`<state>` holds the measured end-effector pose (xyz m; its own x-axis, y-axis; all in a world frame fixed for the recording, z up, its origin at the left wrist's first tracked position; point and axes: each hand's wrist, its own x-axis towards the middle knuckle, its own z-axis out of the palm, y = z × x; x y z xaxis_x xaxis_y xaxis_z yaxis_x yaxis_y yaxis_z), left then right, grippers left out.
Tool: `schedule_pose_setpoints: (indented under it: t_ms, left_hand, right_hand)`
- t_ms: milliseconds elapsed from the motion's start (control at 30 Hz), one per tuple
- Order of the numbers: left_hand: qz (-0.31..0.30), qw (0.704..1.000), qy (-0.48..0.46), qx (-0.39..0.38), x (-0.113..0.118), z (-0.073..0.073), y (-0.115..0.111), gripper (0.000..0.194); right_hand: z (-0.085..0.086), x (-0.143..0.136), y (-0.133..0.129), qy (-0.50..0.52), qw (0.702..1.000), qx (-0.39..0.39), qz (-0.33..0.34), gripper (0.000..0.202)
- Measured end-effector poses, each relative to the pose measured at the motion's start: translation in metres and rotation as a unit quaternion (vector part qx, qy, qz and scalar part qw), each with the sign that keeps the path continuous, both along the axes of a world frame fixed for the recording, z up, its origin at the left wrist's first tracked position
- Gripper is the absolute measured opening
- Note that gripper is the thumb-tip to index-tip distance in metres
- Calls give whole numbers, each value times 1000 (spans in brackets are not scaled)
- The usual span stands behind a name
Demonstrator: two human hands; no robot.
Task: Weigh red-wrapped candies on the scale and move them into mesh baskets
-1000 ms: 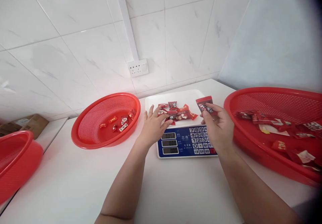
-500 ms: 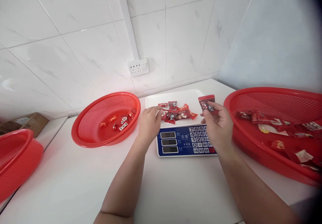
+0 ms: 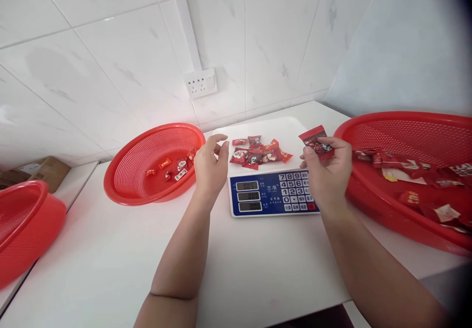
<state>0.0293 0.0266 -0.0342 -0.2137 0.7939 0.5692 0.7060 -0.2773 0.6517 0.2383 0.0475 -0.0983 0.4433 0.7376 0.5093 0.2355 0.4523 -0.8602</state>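
Observation:
My right hand (image 3: 330,173) pinches a red and dark snack packet (image 3: 317,140) between thumb and fingers, just off the right side of the scale's white pan (image 3: 228,170). Several small red packets (image 3: 260,155) lie in a loose pile on that pan. My left hand (image 3: 213,165) hovers at the pan's left edge, thumb and index finger apart and nothing between them. The blue scale panel (image 3: 273,195) with its displays and number keys faces me. My right hand hides some of its right-hand keys.
A red perforated basket (image 3: 127,193) with a few packets stands left of the scale. Another, larger red basket (image 3: 391,224) holds several packets at the right. At the far left are a third red basket (image 3: 44,224) and a cardboard box (image 3: 55,171). A socket (image 3: 201,83) is on the tiled wall.
My left hand has drawn back leftward from the packets on the pan, its thumb and finger parting. The packet in my right hand has shifted slightly right and tilted. The whole view has moved a little.

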Motion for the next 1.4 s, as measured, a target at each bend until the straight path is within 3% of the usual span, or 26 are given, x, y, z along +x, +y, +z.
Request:
schedule_pose_setpoints:
  t_ms: [300, 500, 967, 1100, 1167, 1267, 1400]
  left_hand:
    - [-51, 998, 47, -5, 4, -3, -1, 18]
    - [-78, 992, 96, -12, 6, -7, 1, 19]
    - [-64, 990, 121, -26, 7, -7, 1, 20]
    - [-70, 988, 131, -45, 7, -7, 2, 20]
    - [-85, 984, 143, -58, 7, -8, 3, 21]
    - [-138, 972, 175, -68, 8, -11, 3, 25]
    - [-231, 932, 256, -110, 15, -16, 0, 43]
  right_hand:
    - [3, 2, -1, 28, 998, 36, 50, 27]
    - [5, 2, -3, 34, 997, 43, 50, 24]
    - [8, 2, -7, 56, 992, 62, 92, 29]
    - [5, 3, -3, -23, 999, 27, 25, 22]
    - [4, 3, -1, -79, 997, 7, -4, 28]
    - [3, 2, 0, -129, 991, -38, 5, 36]
    - [3, 0, -1, -191, 979, -65, 32, 37]
